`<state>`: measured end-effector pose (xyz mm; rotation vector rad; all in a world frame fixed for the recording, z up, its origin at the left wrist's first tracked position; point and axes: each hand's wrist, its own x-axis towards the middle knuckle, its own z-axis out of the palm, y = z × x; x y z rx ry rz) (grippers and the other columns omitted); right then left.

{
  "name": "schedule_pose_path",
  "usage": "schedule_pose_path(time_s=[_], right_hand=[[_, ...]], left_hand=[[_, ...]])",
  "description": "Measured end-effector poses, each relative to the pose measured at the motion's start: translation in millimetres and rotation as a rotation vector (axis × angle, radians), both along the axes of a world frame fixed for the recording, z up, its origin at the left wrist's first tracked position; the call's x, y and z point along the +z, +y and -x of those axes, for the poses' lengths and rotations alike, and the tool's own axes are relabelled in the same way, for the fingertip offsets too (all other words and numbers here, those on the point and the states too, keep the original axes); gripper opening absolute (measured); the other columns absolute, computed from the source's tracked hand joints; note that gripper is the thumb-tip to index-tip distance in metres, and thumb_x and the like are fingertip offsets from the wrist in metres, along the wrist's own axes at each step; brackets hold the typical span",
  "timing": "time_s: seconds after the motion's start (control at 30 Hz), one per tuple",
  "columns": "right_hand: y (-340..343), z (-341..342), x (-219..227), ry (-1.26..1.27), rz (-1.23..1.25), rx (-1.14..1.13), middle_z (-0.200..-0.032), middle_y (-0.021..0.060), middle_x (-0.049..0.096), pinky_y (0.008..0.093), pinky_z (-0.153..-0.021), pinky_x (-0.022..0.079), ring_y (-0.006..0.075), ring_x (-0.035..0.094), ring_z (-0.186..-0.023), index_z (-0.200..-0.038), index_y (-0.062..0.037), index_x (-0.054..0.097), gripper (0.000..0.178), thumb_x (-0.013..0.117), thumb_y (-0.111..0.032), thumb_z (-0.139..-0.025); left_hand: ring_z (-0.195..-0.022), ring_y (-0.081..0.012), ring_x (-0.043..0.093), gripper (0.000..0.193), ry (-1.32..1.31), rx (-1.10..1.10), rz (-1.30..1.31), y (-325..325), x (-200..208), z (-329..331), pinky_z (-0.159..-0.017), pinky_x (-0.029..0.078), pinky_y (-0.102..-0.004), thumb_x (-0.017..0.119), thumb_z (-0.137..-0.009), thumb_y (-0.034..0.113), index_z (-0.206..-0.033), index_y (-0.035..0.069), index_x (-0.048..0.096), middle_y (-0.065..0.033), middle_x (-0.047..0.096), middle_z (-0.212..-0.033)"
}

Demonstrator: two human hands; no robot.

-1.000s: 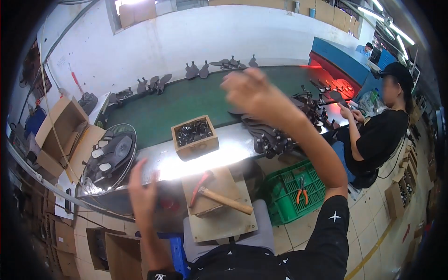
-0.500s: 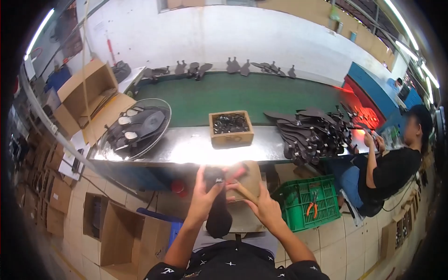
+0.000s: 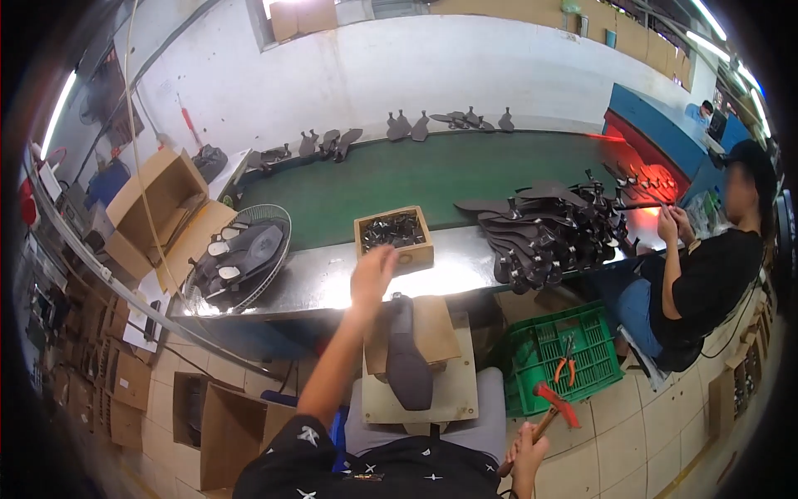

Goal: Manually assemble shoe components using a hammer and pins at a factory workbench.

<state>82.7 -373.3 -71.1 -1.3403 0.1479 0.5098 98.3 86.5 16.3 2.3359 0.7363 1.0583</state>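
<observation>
My left hand is stretched forward to the near side of a small wooden box filled with dark, shiny small parts. Its fingers look extended, and nothing shows in them. My right hand is low at my right side, closed round the wooden handle of a hammer with a red head. Between my arms, a dark shoe sole rests lengthwise on a work block with a brown top, set on a pale board over my lap.
A heap of dark soles lies right of the box on the metal bench edge. At left stands a wire basket with soles. Beyond runs a green belt. A green crate holds orange pliers; a co-worker sits at right.
My left hand has let go of the sole and moved forward to the box. The sole now lies on the block. My right hand has carried the hammer back and down to the right.
</observation>
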Motion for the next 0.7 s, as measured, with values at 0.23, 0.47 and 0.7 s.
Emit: schedule_pose_path(time_s=[0.23,0.47,0.7], right_hand=[[-31.0,-26.3,-47.5,-0.437,0.155,-0.105,-0.064,0.0008,0.047,0.0235,-0.045,0.036,0.0068,0.045,-0.049,-0.086,-0.0045,0.052,0.026,0.060,-0.026,-0.099],[9.6,-46.1,-7.3,-0.311,0.085,-0.078,-0.063,0.0019,0.051,0.0237,-0.040,0.033,0.0066,0.041,-0.044,-0.090,-0.0024,0.056,0.018,0.061,-0.018,-0.098],[47.4,-53.9,12.9,-0.181,-0.191,0.096,-0.054,0.0006,0.044,0.0231,-0.036,0.029,0.0063,0.036,-0.038,-0.072,-0.0073,0.045,0.032,0.058,-0.018,-0.099]], left_hand=[[-0.095,-0.0391,0.063,0.018,0.341,0.015,-0.400,115.6,-21.1,-81.5,-0.081,0.052,-0.0460,0.071,-0.084,0.019,-0.094,0.003,0.071,-0.0156,0.064,-0.089],[-0.093,-0.0359,0.063,0.019,0.501,0.011,-0.565,113.0,0.5,-82.7,-0.078,0.051,-0.0451,0.071,-0.083,0.022,-0.081,0.004,0.075,-0.0158,0.064,-0.089],[-0.079,-0.0231,0.066,0.020,0.033,-0.172,-0.062,79.1,16.5,-44.1,-0.067,0.051,-0.0334,0.071,-0.086,0.019,-0.084,-0.001,0.075,-0.0123,0.070,-0.090]])
